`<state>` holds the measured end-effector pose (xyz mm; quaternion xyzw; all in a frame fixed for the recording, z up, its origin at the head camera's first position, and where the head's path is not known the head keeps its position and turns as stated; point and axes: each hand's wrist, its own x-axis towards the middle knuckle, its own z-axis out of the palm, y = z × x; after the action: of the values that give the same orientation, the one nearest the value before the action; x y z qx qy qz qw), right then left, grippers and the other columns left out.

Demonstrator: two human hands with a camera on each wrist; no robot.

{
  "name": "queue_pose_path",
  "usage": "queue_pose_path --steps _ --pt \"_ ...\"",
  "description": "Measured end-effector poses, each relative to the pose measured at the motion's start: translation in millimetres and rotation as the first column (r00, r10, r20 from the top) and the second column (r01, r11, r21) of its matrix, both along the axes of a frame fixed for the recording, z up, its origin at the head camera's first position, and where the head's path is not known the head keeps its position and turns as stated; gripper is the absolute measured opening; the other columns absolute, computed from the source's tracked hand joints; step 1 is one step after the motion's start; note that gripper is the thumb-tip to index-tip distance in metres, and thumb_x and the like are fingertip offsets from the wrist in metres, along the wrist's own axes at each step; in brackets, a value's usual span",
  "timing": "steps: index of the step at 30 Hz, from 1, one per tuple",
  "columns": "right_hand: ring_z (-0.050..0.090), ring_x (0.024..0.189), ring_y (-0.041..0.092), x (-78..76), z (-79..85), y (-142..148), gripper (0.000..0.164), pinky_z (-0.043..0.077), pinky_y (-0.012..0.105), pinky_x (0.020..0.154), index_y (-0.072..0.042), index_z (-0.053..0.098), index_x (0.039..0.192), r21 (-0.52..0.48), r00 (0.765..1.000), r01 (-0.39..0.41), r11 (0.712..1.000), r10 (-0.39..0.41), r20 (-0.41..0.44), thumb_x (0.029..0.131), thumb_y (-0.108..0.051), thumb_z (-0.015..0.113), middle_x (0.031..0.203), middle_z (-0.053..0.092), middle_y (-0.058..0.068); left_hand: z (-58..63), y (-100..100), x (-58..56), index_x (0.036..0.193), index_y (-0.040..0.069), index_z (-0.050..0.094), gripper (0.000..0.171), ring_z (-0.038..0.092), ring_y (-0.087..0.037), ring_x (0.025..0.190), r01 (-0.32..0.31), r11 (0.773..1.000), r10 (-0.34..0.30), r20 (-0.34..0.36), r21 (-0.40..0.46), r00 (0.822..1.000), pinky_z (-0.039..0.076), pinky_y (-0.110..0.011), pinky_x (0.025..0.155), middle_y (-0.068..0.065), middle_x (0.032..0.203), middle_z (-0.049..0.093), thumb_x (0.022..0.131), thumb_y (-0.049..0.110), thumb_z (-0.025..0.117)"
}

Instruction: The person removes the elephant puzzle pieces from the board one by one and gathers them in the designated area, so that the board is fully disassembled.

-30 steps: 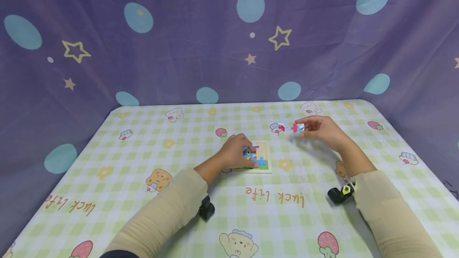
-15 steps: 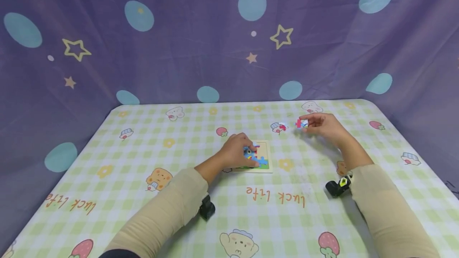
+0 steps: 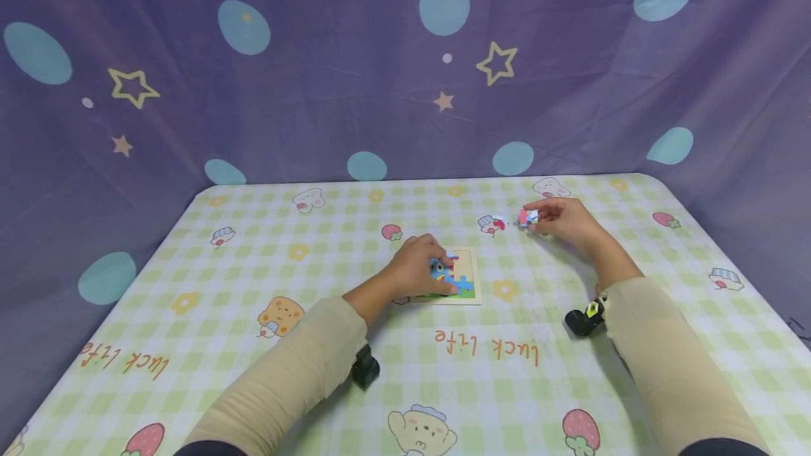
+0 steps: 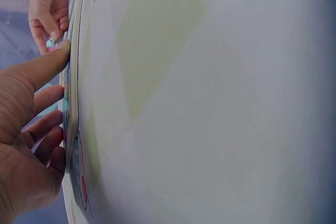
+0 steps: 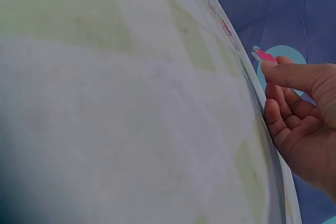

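A flat wooden jigsaw board (image 3: 478,294) lies mid-table, its picture partly filled with blue and green pieces and bare wood showing at its upper right. My left hand (image 3: 418,266) rests over its left part, thumb and fingertips on the surface and covering much of the picture. In the left wrist view, the thumb stretches straight along the board (image 4: 74,77). To the board's right and farther back, my right hand (image 3: 567,224) pinches a small puzzle piece (image 3: 528,218), red, white and blue, above the table. The right wrist view shows the piece's pink part (image 5: 266,56) between thumb and forefinger.
A small red and pale shape (image 3: 499,224) lies beside a printed cupcake (image 3: 486,224), just left of the held piece. The checked tablecloth (image 3: 355,231) covers the table. A purple curtain (image 3: 304,90) hangs behind it.
My right hand has shifted a little away from me, then slightly left, and the puzzle piece has turned in its fingers. My left hand has stayed on the board.
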<state>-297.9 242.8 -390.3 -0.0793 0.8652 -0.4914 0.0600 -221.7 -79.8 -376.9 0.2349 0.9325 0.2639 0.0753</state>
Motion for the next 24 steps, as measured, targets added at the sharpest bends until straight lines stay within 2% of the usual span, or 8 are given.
queue_pose_path --steps 6,12,20,24 --pt "0.052 0.088 0.019 -9.1 -3.0 0 0.042 0.046 0.024 0.070 -0.001 0.064 0.126 0.113 0.999 0.006 0.994 -0.002 -0.037 0.086 -0.005 0.074 0.101 0.058 0.013 0.5 0 0.6 0.105 0.016 0.074 0.042 0.049 -0.019 0.100 0.002 1.000 -0.002 -0.004 0.008 1.000 0.043 -0.036 0.092 0.003 0.107 0.056 0.072 0.037 0.088" --pt "0.053 0.082 0.020 -14.1 -3.7 1 0.039 0.045 0.025 0.069 0.003 0.066 0.122 0.220 0.994 -0.013 0.975 0.037 -0.105 0.084 -0.003 0.075 0.093 0.061 0.013 -0.1 0 0.9 0.104 0.016 0.074 0.041 0.049 -0.019 0.101 0.004 1.000 -0.003 -0.006 0.007 1.000 0.043 -0.036 0.093 0.003 0.108 0.056 0.072 0.036 0.088" --pt "0.050 0.082 0.020 -13.0 -2.5 -1 0.040 0.043 0.026 0.070 0.002 0.065 0.124 0.240 0.994 -0.015 0.971 0.039 -0.098 0.086 -0.005 0.074 0.098 0.060 0.015 1.4 0 1.2 0.105 0.016 0.074 0.042 0.049 -0.019 0.099 0.003 1.000 -0.003 -0.007 0.005 1.000 0.043 -0.035 0.092 0.003 0.108 0.056 0.071 0.037 0.088" --pt "0.053 0.088 0.023 -9.9 -1.1 -1 0.043 0.045 0.029 0.076 0.003 0.063 0.126 0.235 0.993 -0.023 0.972 0.049 -0.105 0.086 -0.005 0.074 0.108 0.062 0.023 1.4 0 1.4 0.105 0.017 0.074 0.041 0.048 -0.019 0.100 0.003 1.000 -0.003 -0.001 0.001 1.000 0.043 -0.036 0.093 0.003 0.109 0.056 0.072 0.037 0.088"
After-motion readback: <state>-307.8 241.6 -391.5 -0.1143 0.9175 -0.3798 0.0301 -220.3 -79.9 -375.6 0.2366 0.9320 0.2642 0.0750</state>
